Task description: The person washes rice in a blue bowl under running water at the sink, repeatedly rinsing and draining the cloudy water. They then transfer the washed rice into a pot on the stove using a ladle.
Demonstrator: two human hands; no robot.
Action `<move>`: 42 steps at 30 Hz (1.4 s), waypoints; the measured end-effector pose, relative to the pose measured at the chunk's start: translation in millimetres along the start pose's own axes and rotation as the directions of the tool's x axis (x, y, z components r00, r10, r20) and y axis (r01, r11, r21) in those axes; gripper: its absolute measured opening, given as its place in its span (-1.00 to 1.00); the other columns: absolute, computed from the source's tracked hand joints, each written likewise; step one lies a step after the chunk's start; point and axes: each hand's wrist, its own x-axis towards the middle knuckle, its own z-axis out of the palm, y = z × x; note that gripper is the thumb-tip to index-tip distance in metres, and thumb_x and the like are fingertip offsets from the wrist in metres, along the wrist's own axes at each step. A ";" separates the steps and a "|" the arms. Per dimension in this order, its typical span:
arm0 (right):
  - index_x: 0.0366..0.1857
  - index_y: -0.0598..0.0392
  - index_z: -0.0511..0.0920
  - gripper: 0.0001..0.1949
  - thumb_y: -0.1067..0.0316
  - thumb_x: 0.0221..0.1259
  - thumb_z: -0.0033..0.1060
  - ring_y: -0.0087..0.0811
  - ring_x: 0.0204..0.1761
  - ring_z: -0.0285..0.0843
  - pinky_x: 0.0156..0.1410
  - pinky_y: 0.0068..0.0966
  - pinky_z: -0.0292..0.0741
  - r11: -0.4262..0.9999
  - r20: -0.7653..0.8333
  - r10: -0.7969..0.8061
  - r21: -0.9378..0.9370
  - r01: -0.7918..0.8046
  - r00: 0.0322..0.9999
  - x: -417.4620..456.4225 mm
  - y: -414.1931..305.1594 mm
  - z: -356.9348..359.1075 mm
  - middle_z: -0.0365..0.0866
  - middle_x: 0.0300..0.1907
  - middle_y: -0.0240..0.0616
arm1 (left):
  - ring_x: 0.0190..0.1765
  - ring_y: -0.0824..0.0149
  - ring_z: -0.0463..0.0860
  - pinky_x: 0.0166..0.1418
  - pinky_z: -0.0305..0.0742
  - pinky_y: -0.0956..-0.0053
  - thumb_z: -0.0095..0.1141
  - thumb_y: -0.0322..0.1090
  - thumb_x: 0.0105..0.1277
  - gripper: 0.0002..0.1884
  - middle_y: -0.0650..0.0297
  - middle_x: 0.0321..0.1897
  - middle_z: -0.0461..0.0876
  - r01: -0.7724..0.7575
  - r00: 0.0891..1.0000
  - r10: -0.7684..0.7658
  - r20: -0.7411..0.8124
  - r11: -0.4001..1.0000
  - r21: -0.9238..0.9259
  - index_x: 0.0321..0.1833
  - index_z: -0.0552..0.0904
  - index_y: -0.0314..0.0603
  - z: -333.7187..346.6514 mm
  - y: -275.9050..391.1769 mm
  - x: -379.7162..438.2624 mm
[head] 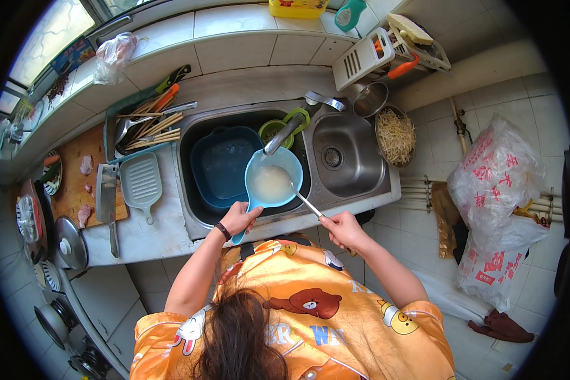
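Observation:
My left hand (240,219) grips the handle of a light blue plastic ladle (285,159) held under the faucet (285,135). Cloudy, whitish liquid sits in its bowl. In my right hand (344,231) is the handle of a metal utensil (308,200), whose far end dips into the liquid and is hidden there. Behind the ladle, a dark blue plastic basin (223,161) stands in the larger sink bowl (187,190). A green strainer (266,128) rests at that bowl's back, partly covered by the faucet.
Left of the sink lie a grey ridged dustpan-shaped tray (141,183), a cleaver (106,194) and a wooden cutting board (76,142) with meat pieces. A utensil basket (111,137) stands behind. Bean sprouts (395,136) fill a bowl right of the small sink (351,166). Plastic bags (494,171) hang at right.

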 end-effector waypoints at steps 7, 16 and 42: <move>-0.43 0.25 0.55 -0.65 0.11 0.34 0.08 -0.62 -0.76 0.29 -0.67 -0.57 0.23 0.992 -0.085 -0.105 0.056 0.110 0.991 -22.1 5.0 -3.3 0.41 -0.72 -0.36 | -0.75 0.51 0.41 -0.63 0.31 0.62 0.11 -0.05 0.33 -0.58 0.36 -0.77 0.43 0.012 1.000 -0.013 -0.019 0.999 -0.032 -0.61 0.40 -0.13 -1.2 1.1 -1.0; -0.13 0.26 0.55 -0.68 0.18 0.23 0.18 -0.09 -0.57 0.54 -0.45 -0.27 0.49 0.609 -0.377 -0.765 -0.689 0.393 0.522 -7.1 31.1 8.1 0.54 -0.56 -0.06 | -0.75 0.51 0.40 -0.63 0.31 0.63 0.11 -0.04 0.33 -0.57 0.36 -0.77 0.43 0.006 1.000 -0.007 -0.026 0.999 -0.041 -0.61 0.39 -0.13 -1.5 0.4 -1.4; 0.39 0.32 -0.08 -0.31 0.51 0.15 -0.09 -0.01 0.49 -0.17 0.55 -0.26 -0.14 0.332 -0.256 -0.906 -0.923 0.192 0.337 113.5 -85.2 -81.7 -0.08 0.44 0.10 | -0.75 0.52 0.40 -0.62 0.32 0.65 0.07 -0.05 0.35 -0.61 0.38 -0.78 0.42 -0.003 0.999 0.000 -0.043 0.997 -0.074 -0.55 0.39 -0.11 -3.8 -1.3 -12.0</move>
